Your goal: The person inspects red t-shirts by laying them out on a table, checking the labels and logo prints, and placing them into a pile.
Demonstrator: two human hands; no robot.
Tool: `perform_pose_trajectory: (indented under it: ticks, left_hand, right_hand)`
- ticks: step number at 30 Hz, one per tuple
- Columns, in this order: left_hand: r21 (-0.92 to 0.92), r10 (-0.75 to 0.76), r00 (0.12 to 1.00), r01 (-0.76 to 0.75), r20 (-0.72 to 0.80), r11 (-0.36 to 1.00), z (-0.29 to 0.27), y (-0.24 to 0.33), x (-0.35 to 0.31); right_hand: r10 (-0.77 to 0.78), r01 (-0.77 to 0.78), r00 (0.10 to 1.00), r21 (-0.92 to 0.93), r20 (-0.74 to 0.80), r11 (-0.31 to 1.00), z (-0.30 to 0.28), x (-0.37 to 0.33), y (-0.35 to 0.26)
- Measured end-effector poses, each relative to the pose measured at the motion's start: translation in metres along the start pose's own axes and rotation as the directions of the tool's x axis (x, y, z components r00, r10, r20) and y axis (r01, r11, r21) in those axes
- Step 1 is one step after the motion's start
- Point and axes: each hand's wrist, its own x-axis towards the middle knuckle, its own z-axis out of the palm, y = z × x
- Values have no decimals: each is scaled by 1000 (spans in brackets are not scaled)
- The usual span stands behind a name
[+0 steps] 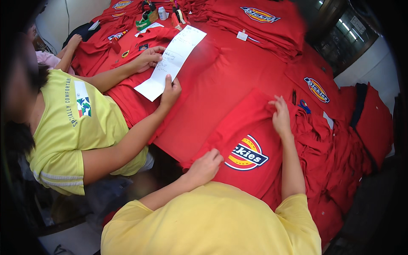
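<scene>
A red shirt [238, 127] with a large printed chest emblem lies in front of me on the table. Along its near left edge, my left hand [206, 165] has its fingers curled and closed on the cloth. My right hand [281, 117] is at the far right part of the same shirt, its fingers apart and slightly bent close to the fabric. Part of the emblem's left side is covered by a fold. My body hides the shirt's near end.
To my left, a person in a yellow-green shirt holds a white paper strip [178, 55]. Red shirts [259, 25] are stacked at the back; more lie heaped on the right [331, 170]. Blue-handled scissors [304, 106] lie beyond my right hand. A green basket [146, 20] and white bottle [162, 13] stand at the back.
</scene>
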Motion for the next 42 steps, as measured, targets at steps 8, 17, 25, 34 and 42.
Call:
perform_pose_trajectory:
  ticks: [8,17,25,34,42]
  left_hand:
    - [235,166,966,-211,196,949,-2,-11,5]
    - [46,155,980,-161,122,986,-52,19,46]
    - [-103,-57,918,105,393,989,-75,8,72]
    - [-88,-102,932,141,347,986,-67,18,69]
    - [-238,-254,872,164,-418,957,-70,-34,48]
  right_hand:
    - [22,-20,1000,-173,9,985,26,-99,-79]
    - [280,-638,768,654,576,406,-4,-137,-166]
    - [265,-488,873,725,410,486,20,-126,-153]
    - [312,-515,857,718,410,468,18,-128,-150]
    - [383,-354,915,205,-125,913,-29,-134,-87]
